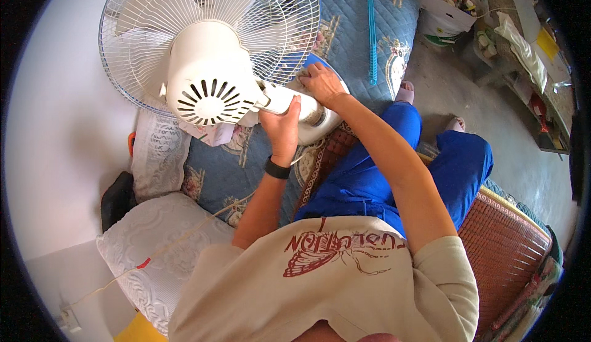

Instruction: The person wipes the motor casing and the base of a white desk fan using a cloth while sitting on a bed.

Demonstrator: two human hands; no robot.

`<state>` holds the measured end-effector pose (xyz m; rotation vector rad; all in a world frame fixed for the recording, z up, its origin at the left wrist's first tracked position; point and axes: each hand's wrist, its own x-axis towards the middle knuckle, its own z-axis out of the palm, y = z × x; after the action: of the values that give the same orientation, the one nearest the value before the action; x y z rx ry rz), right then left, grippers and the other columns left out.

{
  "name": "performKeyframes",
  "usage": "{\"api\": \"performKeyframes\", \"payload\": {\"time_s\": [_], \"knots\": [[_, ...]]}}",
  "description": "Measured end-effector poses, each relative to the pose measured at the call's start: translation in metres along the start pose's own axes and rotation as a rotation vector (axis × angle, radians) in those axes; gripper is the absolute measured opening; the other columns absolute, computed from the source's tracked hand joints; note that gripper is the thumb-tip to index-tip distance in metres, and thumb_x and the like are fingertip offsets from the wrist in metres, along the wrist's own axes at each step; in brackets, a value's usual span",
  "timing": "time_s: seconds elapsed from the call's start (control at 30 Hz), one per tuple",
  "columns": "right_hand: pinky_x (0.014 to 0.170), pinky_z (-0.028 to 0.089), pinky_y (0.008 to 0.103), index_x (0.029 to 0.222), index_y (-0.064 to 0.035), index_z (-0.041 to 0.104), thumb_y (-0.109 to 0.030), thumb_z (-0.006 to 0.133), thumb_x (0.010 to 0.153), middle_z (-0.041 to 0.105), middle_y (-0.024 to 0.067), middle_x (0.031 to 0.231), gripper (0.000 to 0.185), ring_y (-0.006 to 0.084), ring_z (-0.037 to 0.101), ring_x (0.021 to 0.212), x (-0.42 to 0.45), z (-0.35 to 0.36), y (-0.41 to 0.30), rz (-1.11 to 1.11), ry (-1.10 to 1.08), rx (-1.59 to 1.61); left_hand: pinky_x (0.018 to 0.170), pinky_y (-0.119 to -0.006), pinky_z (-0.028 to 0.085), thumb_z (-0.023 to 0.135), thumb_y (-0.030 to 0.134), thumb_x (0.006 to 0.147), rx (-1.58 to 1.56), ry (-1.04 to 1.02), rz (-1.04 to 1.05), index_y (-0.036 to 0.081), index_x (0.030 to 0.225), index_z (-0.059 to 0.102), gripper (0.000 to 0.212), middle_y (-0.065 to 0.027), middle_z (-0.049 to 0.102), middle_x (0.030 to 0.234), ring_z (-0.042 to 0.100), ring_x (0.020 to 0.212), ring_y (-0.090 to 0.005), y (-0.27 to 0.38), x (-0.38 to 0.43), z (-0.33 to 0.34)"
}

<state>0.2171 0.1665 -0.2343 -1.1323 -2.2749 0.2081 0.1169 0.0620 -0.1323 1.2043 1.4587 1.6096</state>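
Observation:
A white electric fan stands on the bed before me, its motor housing and vented back towards me. Its wire guard and pale blades reach up to the top left. My left hand, with a black band on the wrist, is wrapped around the fan's neck, thumb on top. On the front part of the fan base, which has a blue panel, rests my right hand with bent fingers. Whether anything small is under those fingertips is hidden. A pale power cord trails to the lower left.
Under the fan is a blue quilted bed cover, bearing a blue fly swatter. A white lace-patterned pillow lies left of me. The cord runs to a wall socket. At right are a filled white bag and a cluttered shelf.

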Motion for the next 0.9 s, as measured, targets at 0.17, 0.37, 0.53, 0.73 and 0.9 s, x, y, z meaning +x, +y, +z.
{"api": "performKeyframes", "payload": {"time_s": [0.17, 0.37, 0.53, 0.73, 0.9], "knots": [[0.081, 0.049, 0.0381, 0.092, -0.0148, 0.072, -0.013, 0.058, 0.079, 0.060, 0.0089, 0.097, 0.019, 0.0258, 0.056, 0.098, -0.037, -0.030, 0.007, -0.140, -0.151, 0.000, 0.080, -0.027, 0.048, 0.068, -0.002, 0.080, 0.045, -0.036, -0.001, -0.003, 0.108, 0.052, 0.032, -0.0073, 0.060, 0.100, 0.058, 0.089, -0.0131, -0.014, 0.001, -0.009], [0.080, 0.052, 0.0372, 0.096, -0.0120, 0.069, -0.012, 0.058, 0.080, 0.060, 0.0097, 0.098, 0.020, 0.0267, 0.058, 0.097, -0.048, -0.049, 0.018, -0.126, -0.178, -0.011, 0.080, -0.028, 0.050, 0.068, -0.005, 0.078, -0.144, 0.074, -0.007, -0.003, 0.114, 0.046, 0.042, -0.0090, 0.059, 0.105, 0.060, 0.090, -0.0145, -0.016, -0.004, 0.002], [0.078, 0.051, 0.0368, 0.100, -0.0076, 0.066, -0.008, 0.056, 0.081, 0.058, 0.0125, 0.092, 0.021, 0.0280, 0.057, 0.093, 0.005, -0.020, 0.040, 0.099, -0.093, -0.159, 0.072, -0.025, 0.053, 0.069, -0.007, 0.078, -0.029, 0.008, 0.050, -0.003, 0.112, 0.045, 0.042, -0.0093, 0.059, 0.103, 0.061, 0.087, -0.0130, -0.022, 0.002, 0.000], [0.076, 0.053, 0.0362, 0.097, -0.0028, 0.063, -0.009, 0.055, 0.080, 0.059, 0.0145, 0.097, 0.020, 0.0282, 0.059, 0.089, -0.031, -0.029, 0.019, -0.031, -0.050, -0.119, 0.081, -0.027, 0.052, 0.066, -0.006, 0.083, -0.091, -0.021, 0.021, -0.003, 0.120, 0.040, 0.046, -0.0111, 0.057, 0.110, 0.059, 0.094, -0.0140, -0.021, -0.003, -0.006], [0.077, 0.053, 0.0377, 0.098, 0.0003, 0.062, -0.009, 0.054, 0.080, 0.059, 0.0154, 0.095, 0.021, 0.0298, 0.059, 0.089, -0.075, -0.047, -0.003, 0.008, -0.231, -0.167, 0.084, -0.027, 0.052, 0.065, -0.006, 0.084, -0.090, 0.043, 0.035, -0.003, 0.122, 0.036, 0.048, -0.0116, 0.054, 0.112, 0.058, 0.097, -0.0149, -0.033, -0.006, -0.001]]}}
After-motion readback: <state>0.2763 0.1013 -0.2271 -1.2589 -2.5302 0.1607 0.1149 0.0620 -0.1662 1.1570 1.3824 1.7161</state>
